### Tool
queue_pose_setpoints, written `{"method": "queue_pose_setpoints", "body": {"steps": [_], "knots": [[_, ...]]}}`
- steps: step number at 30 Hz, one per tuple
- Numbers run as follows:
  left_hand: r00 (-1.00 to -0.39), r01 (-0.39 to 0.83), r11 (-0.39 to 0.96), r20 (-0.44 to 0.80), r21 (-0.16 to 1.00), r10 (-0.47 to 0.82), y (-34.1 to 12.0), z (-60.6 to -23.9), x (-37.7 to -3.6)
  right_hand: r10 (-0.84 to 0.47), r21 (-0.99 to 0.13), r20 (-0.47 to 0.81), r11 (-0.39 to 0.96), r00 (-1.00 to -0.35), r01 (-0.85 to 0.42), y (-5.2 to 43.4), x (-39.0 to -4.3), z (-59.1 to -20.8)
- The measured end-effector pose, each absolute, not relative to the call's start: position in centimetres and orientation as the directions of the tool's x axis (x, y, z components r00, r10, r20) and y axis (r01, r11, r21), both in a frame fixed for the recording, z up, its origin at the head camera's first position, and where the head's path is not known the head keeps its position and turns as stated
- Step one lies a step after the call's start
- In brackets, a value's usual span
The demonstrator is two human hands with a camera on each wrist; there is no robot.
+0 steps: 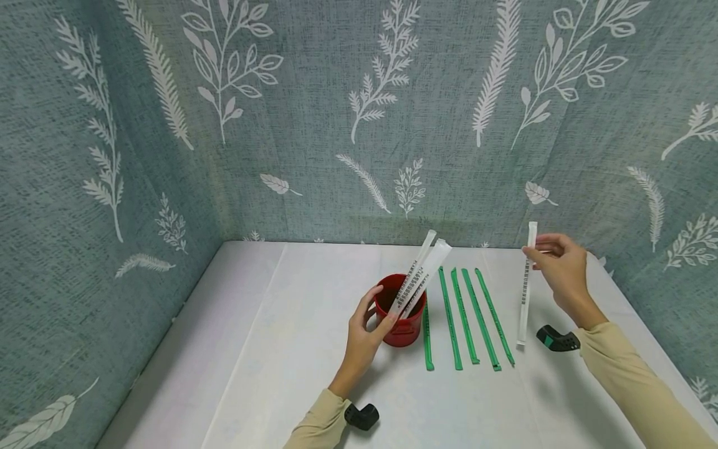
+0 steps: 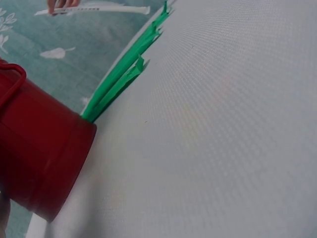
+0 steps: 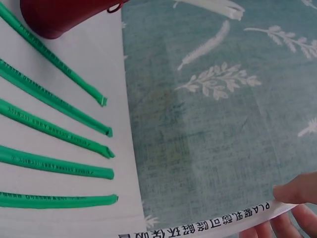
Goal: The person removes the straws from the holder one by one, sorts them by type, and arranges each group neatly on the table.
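My left hand (image 1: 359,343) grips the side of a small red bucket (image 1: 401,335), its thumb near the front rim. Several white-wrapped drinking straws (image 1: 433,268) with dark print lean out of that bucket toward the upper right. Off to the right, my right hand (image 1: 563,268) pinches another white-wrapped straw (image 1: 525,299) near its top, so it hangs nearly upright. In the right wrist view, thumb and fingers hold this printed straw (image 3: 213,227) at one end. Only a bit of the left hand shows at the left wrist view's edge.
Several green-wrapped straws (image 1: 472,318) lie roughly side by side on the white table (image 1: 269,374), between the bucket and my right hand. The leftmost one partly passes behind the bucket. A grey-green leaf-patterned cloth (image 1: 314,125) hangs around the table's back and sides.
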State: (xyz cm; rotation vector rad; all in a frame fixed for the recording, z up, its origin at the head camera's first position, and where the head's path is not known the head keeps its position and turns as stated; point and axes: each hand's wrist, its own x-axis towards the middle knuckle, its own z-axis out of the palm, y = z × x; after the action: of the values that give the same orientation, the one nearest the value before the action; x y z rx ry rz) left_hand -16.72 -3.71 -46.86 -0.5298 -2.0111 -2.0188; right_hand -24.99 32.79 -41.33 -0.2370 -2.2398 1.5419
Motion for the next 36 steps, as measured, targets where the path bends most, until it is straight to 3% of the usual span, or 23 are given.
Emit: {"method": "queue_pose_setpoints", "body": {"steps": [5,9,15,19,31,36], "knots": [[-0.906,0.414,-0.028,0.415,0.910,0.087,-3.7,-46.8,-16.8,0.349,-0.886,0.312,0.442,-0.884,-0.138,38.2,-30.6,-48.8],[-0.904,0.416,-0.032,0.417,0.909,0.091,-3.8,-46.8,-16.8,0.323,-0.852,0.339,0.504,-0.884,-0.143,39.6,-32.5,-51.0],[-0.899,0.425,-0.028,0.425,0.905,0.100,-3.8,-46.9,-16.9,0.327,-0.909,0.221,0.412,-0.919,-0.072,36.6,-29.9,-47.0],[-0.900,0.423,-0.030,0.424,0.906,0.104,-3.8,-46.9,-16.8,0.307,-0.914,0.207,0.399,-0.929,-0.072,35.3,-29.0,-45.4],[-0.898,0.427,-0.033,0.428,0.904,0.103,-3.7,-46.9,-16.9,0.241,-0.842,0.135,0.540,-0.961,0.017,31.1,-26.1,-41.0],[-0.897,0.427,-0.041,0.429,0.903,0.102,-3.8,-46.9,-16.9,0.216,-0.814,0.094,0.578,-0.972,0.050,30.7,-26.3,-41.1]]}}
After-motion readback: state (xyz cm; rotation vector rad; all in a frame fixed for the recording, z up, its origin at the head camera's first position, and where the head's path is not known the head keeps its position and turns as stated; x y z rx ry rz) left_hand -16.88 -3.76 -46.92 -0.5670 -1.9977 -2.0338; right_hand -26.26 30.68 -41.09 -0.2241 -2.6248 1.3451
